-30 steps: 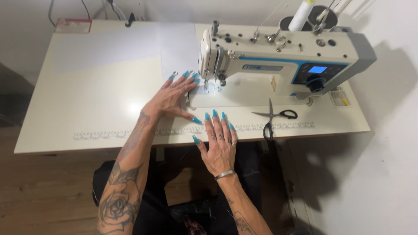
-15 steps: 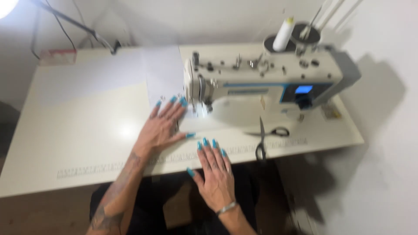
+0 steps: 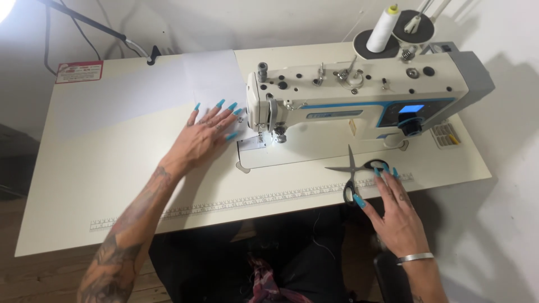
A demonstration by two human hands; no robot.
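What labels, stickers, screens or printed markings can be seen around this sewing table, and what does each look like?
Sticker: far left corner of the table, rectangular, red and white.
Screen: front of the sewing machine, right end, small glowing blue rectangle in a dark panel.
Printed ruler strip: along the table's near edge, thin dark tick marks; the right hand by the scissors covers its right end.
Small box: right of the machine's base, pale with yellow contents.

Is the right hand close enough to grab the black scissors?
Probably yes: the right hand already has its fingers at the black-handled metal scissors lying on the cream table, with nothing between them.
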